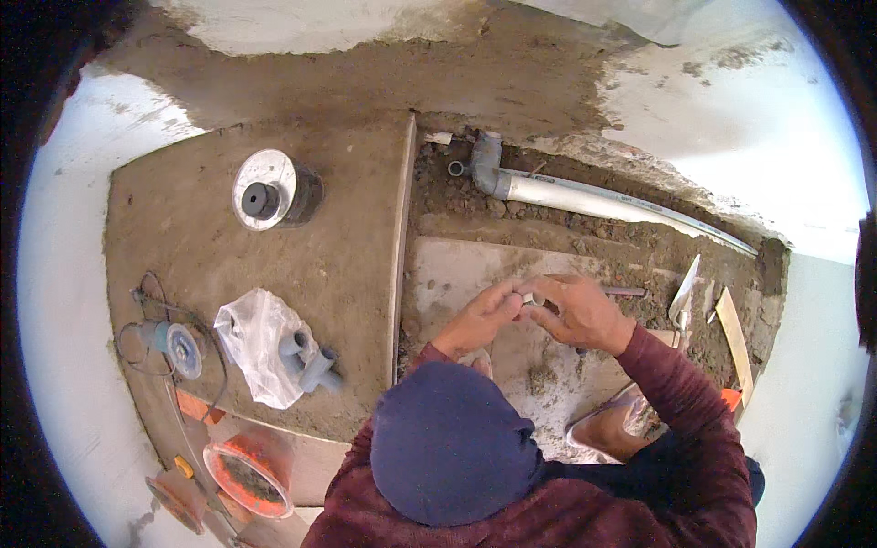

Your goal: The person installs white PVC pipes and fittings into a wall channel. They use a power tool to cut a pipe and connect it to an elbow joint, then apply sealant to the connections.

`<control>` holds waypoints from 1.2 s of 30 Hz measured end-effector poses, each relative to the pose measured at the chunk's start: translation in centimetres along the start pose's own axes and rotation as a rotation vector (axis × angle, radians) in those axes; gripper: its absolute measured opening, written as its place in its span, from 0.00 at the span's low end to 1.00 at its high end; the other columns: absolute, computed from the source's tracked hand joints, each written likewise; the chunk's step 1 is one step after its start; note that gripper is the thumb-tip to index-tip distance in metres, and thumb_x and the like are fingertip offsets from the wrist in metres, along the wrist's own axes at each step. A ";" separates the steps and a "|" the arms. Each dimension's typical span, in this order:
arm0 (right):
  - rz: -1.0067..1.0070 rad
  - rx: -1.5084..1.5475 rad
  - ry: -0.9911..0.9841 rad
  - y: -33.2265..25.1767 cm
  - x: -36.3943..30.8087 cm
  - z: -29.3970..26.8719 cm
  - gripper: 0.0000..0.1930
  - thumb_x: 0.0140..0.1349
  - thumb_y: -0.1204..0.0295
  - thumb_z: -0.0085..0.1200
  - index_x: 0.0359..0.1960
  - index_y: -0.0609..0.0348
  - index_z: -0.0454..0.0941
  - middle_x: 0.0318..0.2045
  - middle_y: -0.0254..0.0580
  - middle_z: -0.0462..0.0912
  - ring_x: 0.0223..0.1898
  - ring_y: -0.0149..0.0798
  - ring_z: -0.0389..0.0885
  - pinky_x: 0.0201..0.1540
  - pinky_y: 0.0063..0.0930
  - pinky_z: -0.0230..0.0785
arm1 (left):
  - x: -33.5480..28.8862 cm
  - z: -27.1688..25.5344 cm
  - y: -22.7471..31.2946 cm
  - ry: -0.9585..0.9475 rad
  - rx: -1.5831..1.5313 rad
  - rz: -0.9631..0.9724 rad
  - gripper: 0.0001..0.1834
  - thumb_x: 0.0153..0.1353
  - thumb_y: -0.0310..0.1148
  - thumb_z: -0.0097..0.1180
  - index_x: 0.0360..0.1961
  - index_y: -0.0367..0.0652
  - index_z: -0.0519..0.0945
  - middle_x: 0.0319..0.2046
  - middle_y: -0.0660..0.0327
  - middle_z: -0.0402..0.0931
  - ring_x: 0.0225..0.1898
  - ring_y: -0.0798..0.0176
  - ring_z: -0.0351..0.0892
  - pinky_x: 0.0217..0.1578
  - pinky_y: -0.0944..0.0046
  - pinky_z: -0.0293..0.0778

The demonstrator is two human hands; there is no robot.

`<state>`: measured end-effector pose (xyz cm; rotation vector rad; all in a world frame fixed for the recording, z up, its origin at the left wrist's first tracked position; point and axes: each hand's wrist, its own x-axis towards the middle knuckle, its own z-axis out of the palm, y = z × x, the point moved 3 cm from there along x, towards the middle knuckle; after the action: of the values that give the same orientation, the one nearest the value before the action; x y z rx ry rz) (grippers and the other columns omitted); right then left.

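Observation:
My left hand [482, 320] and my right hand [585, 312] meet over the board right of the middle. Both have their fingertips closed around a small white ring-shaped piece [529, 300]; its exact kind cannot be made out. Beyond them a thick grey pipe elbow [489, 164] joins a long pipe [594, 198] lying in a dirt trench. A thin grey pipe end [455, 168] opens beside the elbow. A dark reddish stick [624, 291] lies just past my right hand. The dark blue cap [452, 443] and maroon sleeves hide part of the ground below the hands.
An angle grinder [183, 351] with its cord lies at left, near a clear plastic bag [260, 342] and grey pipe fittings [316, 367]. A silver-topped cylinder [265, 189] stands farther off. Orange buckets [247, 475] are near left; a trowel [685, 290] and wood strip [734, 342] are right.

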<state>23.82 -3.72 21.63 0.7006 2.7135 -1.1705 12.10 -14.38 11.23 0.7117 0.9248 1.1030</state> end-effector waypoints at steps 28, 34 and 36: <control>0.357 -0.413 -0.386 11.2 25.0 6.4 0.27 0.50 0.67 0.51 0.54 0.62 0.73 0.38 0.59 0.82 0.43 0.60 0.80 0.46 0.50 0.73 | -5.6 0.7 -5.2 -0.291 -0.115 -0.343 0.19 0.71 0.39 0.48 0.54 0.36 0.74 0.47 0.61 0.75 0.50 0.67 0.72 0.52 0.66 0.69; 0.229 -0.137 0.011 11.3 23.3 5.5 0.18 0.51 0.64 0.52 0.37 0.66 0.80 0.37 0.62 0.82 0.44 0.55 0.82 0.44 0.50 0.74 | -5.5 1.0 -6.9 -0.252 -0.064 -0.270 0.19 0.69 0.39 0.50 0.56 0.41 0.75 0.48 0.61 0.77 0.52 0.64 0.73 0.54 0.64 0.67; 0.234 0.110 0.054 9.0 23.1 3.6 0.19 0.54 0.63 0.52 0.42 0.66 0.78 0.39 0.62 0.81 0.45 0.56 0.81 0.43 0.51 0.74 | -5.6 1.0 -8.2 -0.272 -0.130 -0.269 0.19 0.70 0.39 0.49 0.56 0.39 0.73 0.48 0.61 0.75 0.52 0.66 0.71 0.53 0.66 0.66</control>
<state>7.11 7.69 6.93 1.0459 2.5369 -1.2654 15.49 -22.30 6.21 0.5935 0.6868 0.7977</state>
